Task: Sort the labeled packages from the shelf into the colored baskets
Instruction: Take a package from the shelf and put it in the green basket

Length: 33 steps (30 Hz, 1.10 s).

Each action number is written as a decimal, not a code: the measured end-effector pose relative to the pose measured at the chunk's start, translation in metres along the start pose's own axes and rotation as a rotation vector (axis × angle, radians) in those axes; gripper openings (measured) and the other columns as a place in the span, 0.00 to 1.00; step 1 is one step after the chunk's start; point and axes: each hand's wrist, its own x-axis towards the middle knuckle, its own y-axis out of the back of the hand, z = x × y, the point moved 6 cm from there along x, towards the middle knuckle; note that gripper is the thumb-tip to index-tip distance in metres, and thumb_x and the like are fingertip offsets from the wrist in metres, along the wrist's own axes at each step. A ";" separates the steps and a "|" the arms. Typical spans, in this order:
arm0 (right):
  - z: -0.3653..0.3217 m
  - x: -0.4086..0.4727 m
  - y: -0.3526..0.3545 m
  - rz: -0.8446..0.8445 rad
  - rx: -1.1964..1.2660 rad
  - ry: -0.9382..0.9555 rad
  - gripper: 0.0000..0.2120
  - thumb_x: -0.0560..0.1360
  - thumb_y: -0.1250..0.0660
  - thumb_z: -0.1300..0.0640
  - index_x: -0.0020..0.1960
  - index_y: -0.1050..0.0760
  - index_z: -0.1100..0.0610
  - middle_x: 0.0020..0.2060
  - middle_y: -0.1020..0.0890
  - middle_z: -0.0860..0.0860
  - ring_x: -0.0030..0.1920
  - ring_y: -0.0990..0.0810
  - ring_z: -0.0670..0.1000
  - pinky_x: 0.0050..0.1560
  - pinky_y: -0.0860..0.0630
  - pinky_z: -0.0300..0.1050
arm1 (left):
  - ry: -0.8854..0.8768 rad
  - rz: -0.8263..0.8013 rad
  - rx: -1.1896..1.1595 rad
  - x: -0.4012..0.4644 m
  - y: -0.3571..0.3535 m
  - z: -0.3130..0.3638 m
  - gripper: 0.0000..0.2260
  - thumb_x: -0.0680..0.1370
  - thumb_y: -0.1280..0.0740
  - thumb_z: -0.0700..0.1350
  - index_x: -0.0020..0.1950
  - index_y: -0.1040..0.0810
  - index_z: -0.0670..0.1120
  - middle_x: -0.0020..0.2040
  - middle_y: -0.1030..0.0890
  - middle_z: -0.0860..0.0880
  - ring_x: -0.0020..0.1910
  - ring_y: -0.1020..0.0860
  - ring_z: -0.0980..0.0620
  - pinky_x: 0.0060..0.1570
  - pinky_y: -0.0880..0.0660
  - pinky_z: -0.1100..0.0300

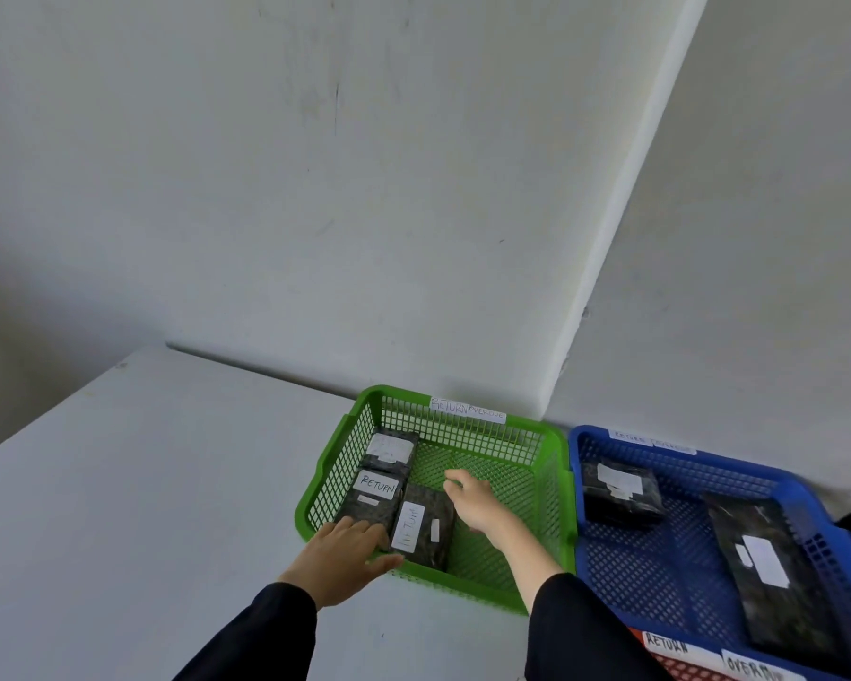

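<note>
The left hand (pixel 347 548) lay flat with fingers nearly straight over the near rim of the green basket (pixel 556 464), its fingertips touching the near end of the "RETURN" package (pixel 372 501) and its thumb by the rim; it pressed or nudged rather than gripped. The right hand (pixel 472 503) reached into the basket's middle, fingers loosely bent and holding nothing, just right of the third package (pixel 426 530).

Three dark wrapped packages sat in the basket's left half. The far package (pixel 391 452) lay against the left wall toward the back; the "RETURN" package lay just in front of it, touching or slightly overlapping; the third package lay beside that one, toward the middle, its white label facing up. All three ran with their long axes from near rim to far wall, roughly in line with the forearms.

Judging from this, the step in hand was tidying packages already dropped in. The left hand was the nearer one to the "RETURN" package, which lay straight ahead of its fingertips, so a push along the long axis would slide it deeper.

Right of the green basket, touching it, stood a blue basket (pixel 806 489) with two more packages. A red basket's (pixel 684 673) labelled edge showed below that. All rested on the white bench (pixel 143 484) against the wall.
</note>
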 end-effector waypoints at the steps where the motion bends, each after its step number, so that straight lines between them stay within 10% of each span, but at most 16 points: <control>1: -0.006 -0.010 0.009 0.009 0.003 0.042 0.20 0.82 0.51 0.51 0.72 0.38 0.54 0.74 0.41 0.55 0.71 0.37 0.57 0.70 0.35 0.56 | 0.008 0.007 -0.015 0.000 0.007 0.005 0.42 0.64 0.66 0.74 0.59 0.29 0.50 0.59 0.25 0.52 0.59 0.29 0.52 0.62 0.34 0.56; 5: -0.031 -0.059 0.057 0.055 -0.042 0.209 0.19 0.83 0.52 0.53 0.68 0.32 0.58 0.68 0.30 0.52 0.68 0.32 0.52 0.66 0.34 0.47 | -0.001 0.116 0.001 -0.001 0.059 0.035 0.18 0.80 0.49 0.59 0.56 0.26 0.49 0.57 0.22 0.52 0.54 0.24 0.53 0.57 0.29 0.56; 17: -0.032 -0.278 0.280 0.603 0.040 0.648 0.13 0.81 0.46 0.60 0.54 0.23 0.56 0.49 0.21 0.49 0.45 0.25 0.46 0.37 0.32 0.28 | -0.246 0.685 -0.019 -0.042 0.245 0.269 0.09 0.79 0.43 0.49 0.52 0.24 0.53 0.51 0.20 0.56 0.51 0.23 0.52 0.44 0.32 0.59; 33: 0.219 -0.587 0.471 1.004 -0.142 0.650 0.12 0.79 0.44 0.64 0.48 0.23 0.53 0.44 0.21 0.41 0.45 0.25 0.30 0.47 0.32 0.21 | -0.764 0.904 -0.303 -0.096 0.223 0.683 0.08 0.78 0.41 0.48 0.51 0.24 0.50 0.50 0.23 0.54 0.53 0.27 0.52 0.47 0.30 0.56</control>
